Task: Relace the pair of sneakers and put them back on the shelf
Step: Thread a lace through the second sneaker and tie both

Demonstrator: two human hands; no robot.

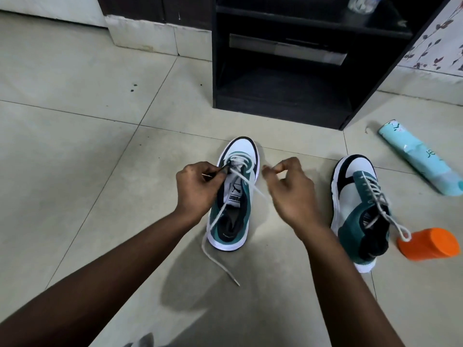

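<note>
Teal, white and black, the half-laced sneaker [231, 196] stands on the tiled floor [100, 121] between the two hands, toe pointing away from the person. Just left of its lower eyelets, the left hand [194, 189] is curled, thumb and forefinger pinching the lace [215, 221] at its tip against the shoe's edge. One strand crosses the tongue toward the right hand [290, 191], which hangs just right of the shoe with fingers bent and fingertips pinched together; whether they hold that strand cannot be told. Another strand trails back past the heel onto the floor. Right of the right hand, well apart, the second sneaker [358, 209] lies fully laced. Beyond it lie an orange cup [431, 244] on its side and a pale blue tube [421, 161]. Ahead of both hands stands the black shelf [275, 101].
</note>
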